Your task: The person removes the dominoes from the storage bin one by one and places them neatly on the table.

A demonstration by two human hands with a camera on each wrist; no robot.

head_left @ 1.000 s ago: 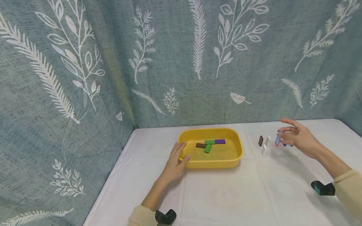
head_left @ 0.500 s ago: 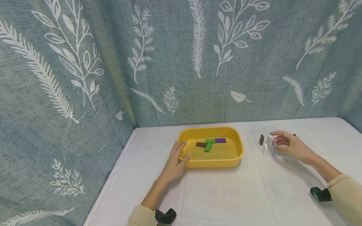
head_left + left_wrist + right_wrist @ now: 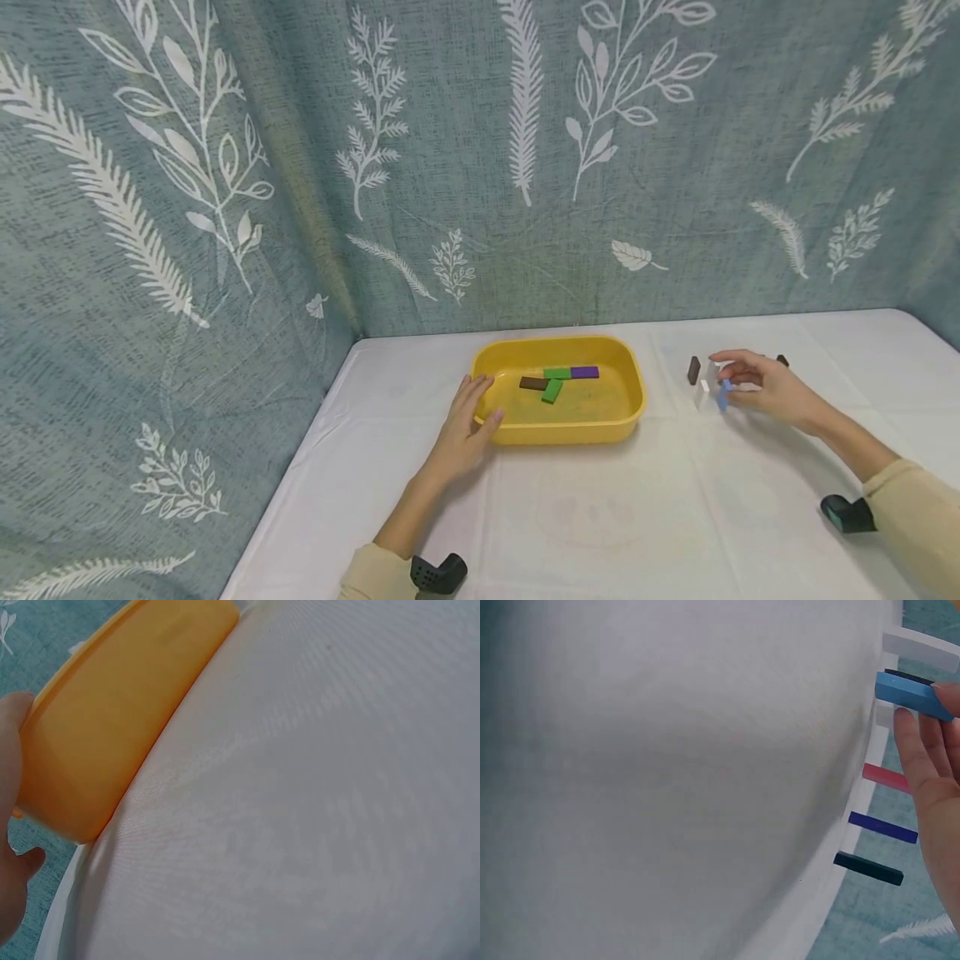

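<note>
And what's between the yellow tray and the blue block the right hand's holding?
In the head view, a white block, with a dark brown block and another white block farther back; then bare white cloth up to the yellow tray.

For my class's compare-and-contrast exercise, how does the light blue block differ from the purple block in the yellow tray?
The light blue block is pale; the purple block is dark. The light blue block is roughly upright, while the purple block lies flat. The light blue block is pinched in the right grip, whereas the purple block rests in the yellow tray, not held. Both are slim, oblong blocks.
</note>
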